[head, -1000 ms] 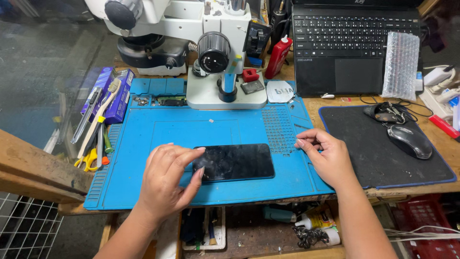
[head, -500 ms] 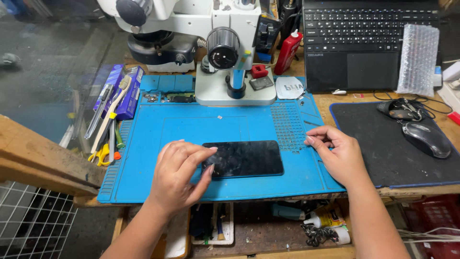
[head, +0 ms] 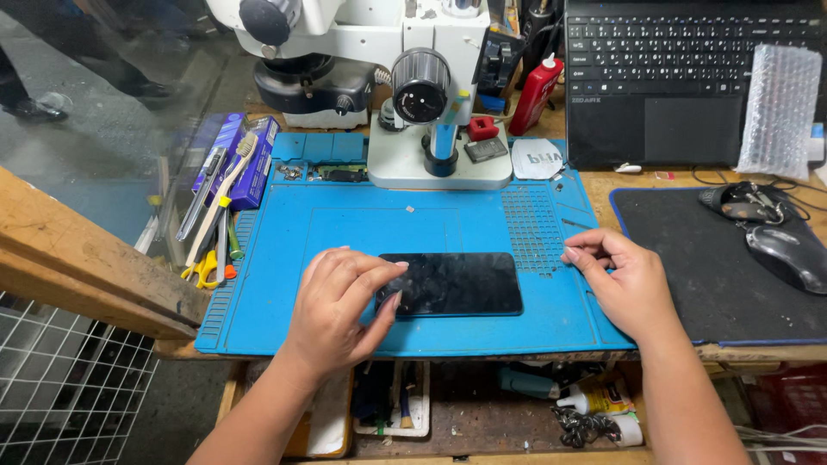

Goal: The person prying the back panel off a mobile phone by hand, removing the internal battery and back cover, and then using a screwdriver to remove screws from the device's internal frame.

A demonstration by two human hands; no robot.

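Big blue work mat [head: 345, 224] covers most of the bench, with a white microscope [head: 405, 95] standing at its back edge, a black laptop [head: 689, 77] off to the right, and a black mouse pad [head: 689, 258] with a mouse [head: 788, 256] beside the mat. A black phone [head: 457, 284] lies flat, screen up, near the mat's front middle. The left hand [head: 340, 314] rests on the phone's left end, fingers loosely spread and pinning it, while the right hand [head: 624, 280] sits just right of the phone with fingers curled in; can't tell if it's pinching anything.
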